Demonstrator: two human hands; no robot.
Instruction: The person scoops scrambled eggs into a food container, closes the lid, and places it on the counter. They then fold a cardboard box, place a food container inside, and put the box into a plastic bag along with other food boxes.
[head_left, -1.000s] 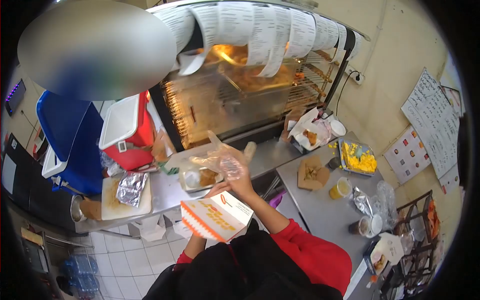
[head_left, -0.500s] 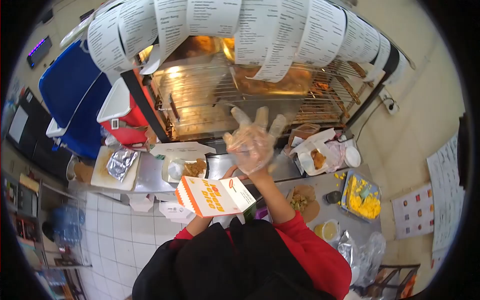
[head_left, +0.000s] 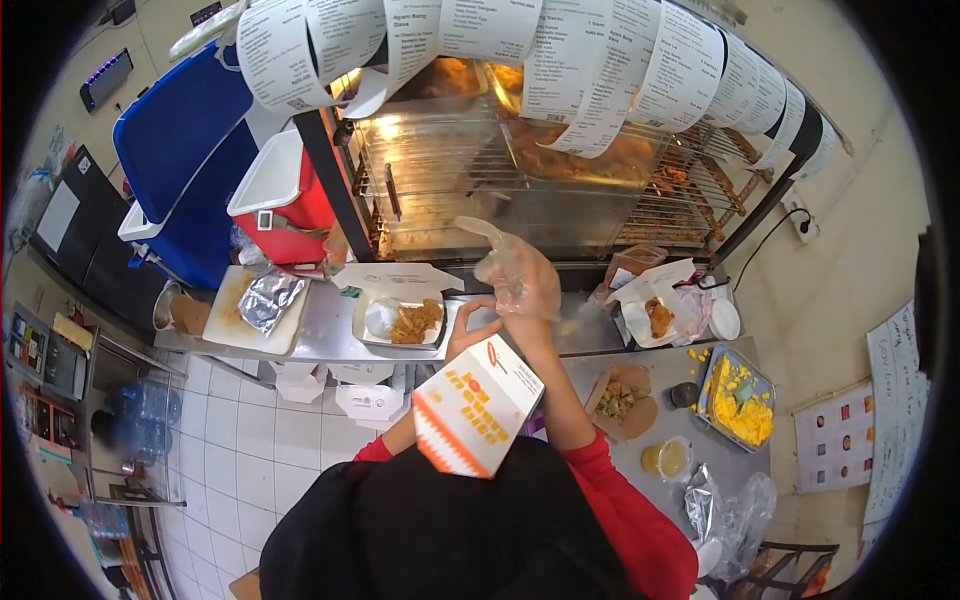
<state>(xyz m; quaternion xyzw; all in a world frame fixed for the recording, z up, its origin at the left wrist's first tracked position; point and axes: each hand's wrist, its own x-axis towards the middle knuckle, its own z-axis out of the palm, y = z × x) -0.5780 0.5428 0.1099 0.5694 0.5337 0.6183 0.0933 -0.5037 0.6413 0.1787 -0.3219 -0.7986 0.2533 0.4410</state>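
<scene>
My right hand [head_left: 528, 280] is in a loose clear plastic glove in front of the glass warming cabinet [head_left: 440, 220]. One glove finger sticks out to the left; the hand looks partly open and holds nothing visible. At that wrist, my left hand [head_left: 470, 330] is bare, with thumb and forefinger closed on the glove's cuff. A white takeaway box [head_left: 480, 405] with orange lettering is tilted over my forearms, close to my chest; what supports it is hidden. Beyond my left hand, an open box [head_left: 365, 338] holds fried chicken [head_left: 415, 322] and a white wrapped portion [head_left: 382, 317].
Another open box [head_left: 632, 325] with fried food stands on the right. A tray of yellow food [head_left: 742, 405], a brown paper box [head_left: 622, 402] and a cup of yellow liquid [head_left: 667, 458] are nearby. Printed receipts [head_left: 680, 70] hang overhead. Left are a cutting board [head_left: 232, 325] and a red cooler [head_left: 290, 225].
My right hand has turned and its spread fingers have drawn together. My left hand has come into fuller view at the right wrist. The lettered box has shifted right and rotated as the view moved.
</scene>
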